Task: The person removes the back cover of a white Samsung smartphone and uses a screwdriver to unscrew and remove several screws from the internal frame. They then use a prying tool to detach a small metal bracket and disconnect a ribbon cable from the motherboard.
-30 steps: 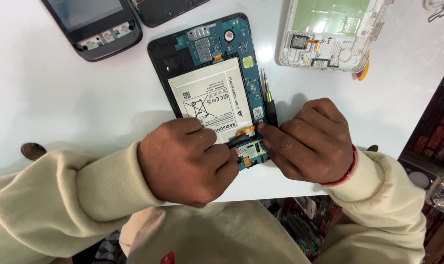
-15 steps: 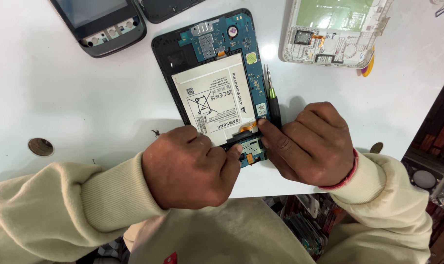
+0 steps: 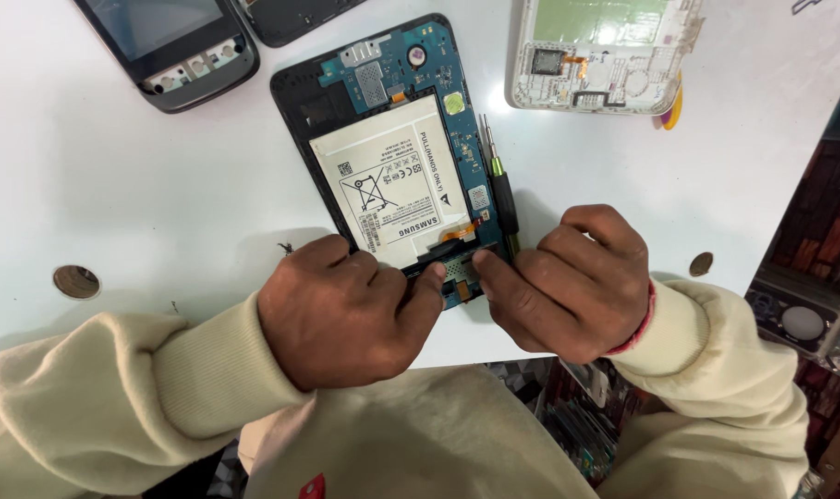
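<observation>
My left hand (image 3: 341, 310) and right hand (image 3: 568, 282) meet at the near end of an opened tablet (image 3: 392, 157) that lies flat on the white tabletop (image 3: 143, 194), its back cover off and its blue circuit board (image 3: 411, 65) and large white battery (image 3: 392, 185) exposed. The tablet stretches away from me, so only its bottom edge falls under my grip; the rest lies clear beyond my knuckles. My left grip is narrow, thumb and forefinger pinched down on the small connector area (image 3: 455, 273) at the tablet's lower edge. My right fingertips press the same spot from the other side, curled tight, though I cannot tell whether they clasp anything. A slim dark screwdriver (image 3: 501, 194) with a green band rests along the tablet's right edge, its handle end running under my right fingers. Farther off, a dark phone (image 3: 175, 42) lies at the upper left and a white device frame (image 3: 605, 51) at the upper right, both well apart from my hands. Cream sleeves (image 3: 115, 397) cover both wrists.
</observation>
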